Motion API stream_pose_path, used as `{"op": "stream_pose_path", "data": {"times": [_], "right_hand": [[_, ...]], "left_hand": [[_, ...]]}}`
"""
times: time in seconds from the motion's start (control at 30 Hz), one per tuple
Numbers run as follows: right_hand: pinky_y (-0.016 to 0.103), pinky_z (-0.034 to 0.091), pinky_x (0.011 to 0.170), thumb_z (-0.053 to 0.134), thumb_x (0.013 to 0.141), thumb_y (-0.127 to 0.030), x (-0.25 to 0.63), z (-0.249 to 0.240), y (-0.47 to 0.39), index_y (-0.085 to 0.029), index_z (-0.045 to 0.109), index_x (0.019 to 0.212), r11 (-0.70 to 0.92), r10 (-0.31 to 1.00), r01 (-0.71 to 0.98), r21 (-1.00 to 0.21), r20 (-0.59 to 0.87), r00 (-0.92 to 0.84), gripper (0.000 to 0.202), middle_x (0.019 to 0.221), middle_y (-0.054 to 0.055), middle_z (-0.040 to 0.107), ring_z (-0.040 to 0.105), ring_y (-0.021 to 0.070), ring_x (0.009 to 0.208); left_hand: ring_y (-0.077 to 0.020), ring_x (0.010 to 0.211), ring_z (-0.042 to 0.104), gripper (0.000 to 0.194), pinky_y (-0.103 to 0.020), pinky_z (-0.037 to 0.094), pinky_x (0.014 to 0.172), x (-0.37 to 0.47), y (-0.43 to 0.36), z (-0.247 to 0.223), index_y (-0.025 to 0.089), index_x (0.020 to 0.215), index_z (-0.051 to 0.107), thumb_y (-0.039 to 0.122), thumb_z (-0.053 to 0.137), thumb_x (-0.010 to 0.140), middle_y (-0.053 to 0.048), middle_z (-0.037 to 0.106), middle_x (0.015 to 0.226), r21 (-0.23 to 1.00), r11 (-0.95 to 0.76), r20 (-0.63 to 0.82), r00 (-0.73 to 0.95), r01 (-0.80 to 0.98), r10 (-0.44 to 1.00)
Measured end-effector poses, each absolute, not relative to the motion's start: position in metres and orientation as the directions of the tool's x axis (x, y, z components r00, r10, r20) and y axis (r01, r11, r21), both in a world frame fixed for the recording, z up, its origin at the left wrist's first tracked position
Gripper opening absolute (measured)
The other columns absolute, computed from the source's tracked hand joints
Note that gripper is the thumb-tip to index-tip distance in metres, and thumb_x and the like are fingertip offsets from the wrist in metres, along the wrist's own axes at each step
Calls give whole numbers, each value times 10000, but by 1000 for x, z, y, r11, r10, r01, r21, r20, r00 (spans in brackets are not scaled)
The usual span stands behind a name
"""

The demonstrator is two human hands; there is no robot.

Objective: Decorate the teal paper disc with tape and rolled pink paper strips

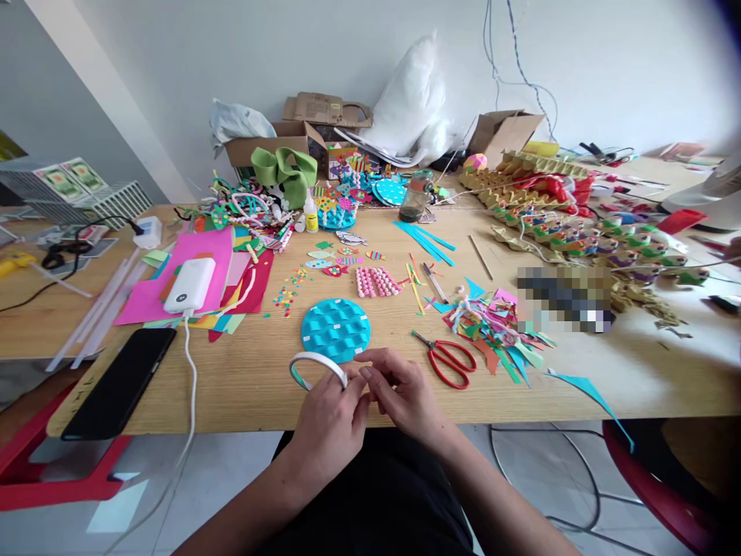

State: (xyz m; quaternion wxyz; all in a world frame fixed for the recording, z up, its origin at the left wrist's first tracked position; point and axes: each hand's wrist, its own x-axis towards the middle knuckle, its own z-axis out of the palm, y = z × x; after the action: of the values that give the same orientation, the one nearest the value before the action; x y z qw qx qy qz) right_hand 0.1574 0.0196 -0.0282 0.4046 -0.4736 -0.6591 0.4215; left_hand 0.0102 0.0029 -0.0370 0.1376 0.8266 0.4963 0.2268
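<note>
white ring (pixel 317 357) jutting left and forward from the grip, its oval longest left to right, left hand (pixel 333 413) pinching it, knuckles up, right hand (pixel 402 392) angled in alongside, fingers bent, hold unclear

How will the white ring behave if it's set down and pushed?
The white ring looks thin-walled, so it's probably light. Its outline looks round in the left hand, suggesting some stiffness. Stood on edge, that round shape would likely let it roll.
</note>
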Motion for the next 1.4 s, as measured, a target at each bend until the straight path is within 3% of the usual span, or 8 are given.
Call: {"op": "stream_pose_path", "data": {"times": [0.17,0.5,0.7,0.77,0.9,1.2,1.3,1.4], "right_hand": [[186,427,568,462,913,-282,160,-9,12,-205,638,988,286,921,315,-905,169,-351,207,683,-6,627,572,101,608],[204,418,560,422,931,-251,165,-5,2,-201,527,889,274,933,348,-896,161,-321,124,666,-2,615,578,111,575],[203,444,596,409,934,-206,168,-8,1,-204,513,880,362,924,386,-848,271,-272,118,776,30,654,640,124,676],[201,455,609,415,933,-192,167,-9,1,-203,511,897,402,906,346,-848,312,-286,103,781,28,659,654,126,700],[203,444,584,447,923,-177,168,-12,0,-188,535,967,479,870,359,-801,381,-312,99,788,30,670,633,114,640],[202,416,587,465,917,-145,167,-11,-1,-191,595,1007,588,807,450,-672,452,-381,164,734,9,631,574,96,613],[207,419,580,488,907,-155,174,-16,1,-204,555,1153,602,792,516,-609,540,-285,260,728,0,610,549,98,590],[221,434,583,496,908,-195,196,-24,7,-179,488,1251,456,836,673,-582,540,-100,344,702,-9,577,529,110,569]], "left_hand": [[-212,813,627,147,-344,513,699,9,-6,-26,188,902,607,170,465,871,-69,657,875,521,-489,211,450,700,868],[-137,747,568,40,-260,465,688,2,-12,2,199,812,539,203,522,848,-22,606,851,780,-349,51,502,519,863],[-126,645,575,393,-251,466,602,-7,-9,5,213,1269,352,393,410,925,-10,598,754,995,28,-71,498,94,864],[-124,570,568,461,-233,437,535,-7,-5,2,183,1326,319,425,366,937,2,582,653,989,149,-136,461,8,877],[-109,512,537,418,-207,382,465,-4,2,1,131,1188,513,425,483,892,13,549,574,982,184,-184,437,43,880],[-64,379,489,272,-180,313,354,-7,8,-9,155,981,559,379,577,827,-29,675,710,975,217,-217,359,40,908],[-42,347,446,245,-170,298,347,-8,10,-14,154,918,557,380,571,827,-57,710,737,977,209,-215,261,50,941],[-31,347,427,223,-159,281,352,-11,13,-15,156,882,551,370,575,822,-65,722,743,972,233,-234,200,30,951]]}}
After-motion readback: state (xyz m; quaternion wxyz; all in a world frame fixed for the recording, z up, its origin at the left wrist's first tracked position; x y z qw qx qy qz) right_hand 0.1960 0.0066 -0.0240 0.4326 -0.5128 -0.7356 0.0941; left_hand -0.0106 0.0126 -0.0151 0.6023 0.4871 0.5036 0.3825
